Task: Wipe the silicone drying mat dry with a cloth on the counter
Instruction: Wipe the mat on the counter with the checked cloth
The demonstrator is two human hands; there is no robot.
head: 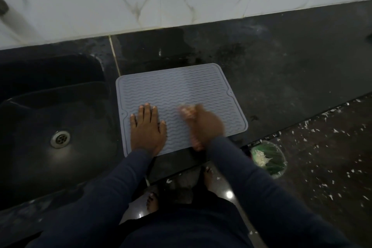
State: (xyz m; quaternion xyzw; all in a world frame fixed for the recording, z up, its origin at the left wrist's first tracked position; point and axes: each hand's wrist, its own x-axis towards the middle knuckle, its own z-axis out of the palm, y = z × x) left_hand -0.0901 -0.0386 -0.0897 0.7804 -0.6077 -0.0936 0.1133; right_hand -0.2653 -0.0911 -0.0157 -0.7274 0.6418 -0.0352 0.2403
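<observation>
Two hands on the mat [191, 86]: left hand [147, 127] flat, fingers [148, 109] straight; blurred right hand [207, 125] grips a cloth [188, 111]; sink [60, 106] beside it, bin [269, 159] on floor [322, 157].

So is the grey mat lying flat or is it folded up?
Spread flat. The mat lies open on the counter, wavy ridges showing across it, and the left hand presses flat on it.
</observation>
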